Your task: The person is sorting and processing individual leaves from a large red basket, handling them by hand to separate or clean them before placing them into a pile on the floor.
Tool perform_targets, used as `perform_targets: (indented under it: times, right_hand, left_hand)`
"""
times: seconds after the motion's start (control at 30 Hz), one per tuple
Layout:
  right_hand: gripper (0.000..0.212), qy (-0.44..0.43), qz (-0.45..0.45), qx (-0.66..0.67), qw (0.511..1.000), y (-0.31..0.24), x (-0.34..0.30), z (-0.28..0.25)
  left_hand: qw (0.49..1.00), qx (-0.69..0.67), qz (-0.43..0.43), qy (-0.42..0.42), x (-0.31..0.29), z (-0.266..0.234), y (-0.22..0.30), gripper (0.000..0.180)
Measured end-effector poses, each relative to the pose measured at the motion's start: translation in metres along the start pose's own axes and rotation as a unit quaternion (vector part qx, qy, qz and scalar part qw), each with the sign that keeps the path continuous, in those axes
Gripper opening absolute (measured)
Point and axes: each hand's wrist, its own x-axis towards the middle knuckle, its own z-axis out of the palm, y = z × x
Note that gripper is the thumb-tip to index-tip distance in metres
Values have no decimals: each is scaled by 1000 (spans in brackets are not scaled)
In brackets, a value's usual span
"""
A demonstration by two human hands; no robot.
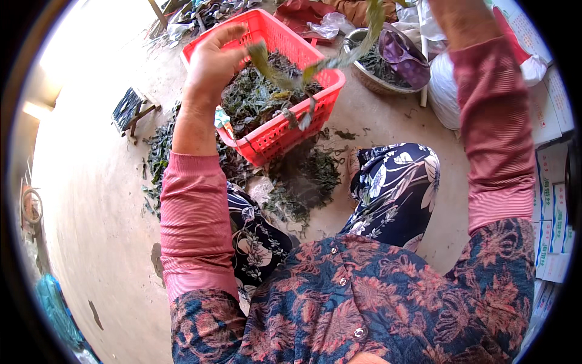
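Note:
My left hand (219, 59) is raised over the left rim of a red plastic basket (270, 145), its thumb and fingers apart. Close to the thumb is the end of a long green seaweed strip (354, 56), which sags over the basket and rises out of view at the top. My right hand (459, 15) is lifted to the upper edge, showing little more than the wrist; its fingers are cut off. Dark wet seaweed (257, 97) fills the basket, and several pieces hang on its near rim. More seaweed (315, 179) lies on the floor between my knees.
A metal basin (383, 84) with seaweed and a purple cloth stands right of the basket. White sacks (445, 91) and stacked cartons (550, 200) line the right side. A small low stool (133, 112) is at the left. Bags and cloths (303, 18) lie behind the basket.

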Motion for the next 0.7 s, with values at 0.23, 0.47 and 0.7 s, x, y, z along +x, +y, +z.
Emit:
perform_targets:
  times: [0.23,0.47,0.7]
  right_hand:
    - [17,-155,65,-263,950,130,-50,4]
    - [12,-174,24,-339,924,191,-110,23]
    - [17,-98,115,-392,907,166,-99,-10]
  left_hand:
    - [890,-369,-201,-178,-38,12,4,44]
    - [901,-363,-236,-33,-55,13,2,8]
    - [924,-305,-200,-111,-66,-12,9,13]
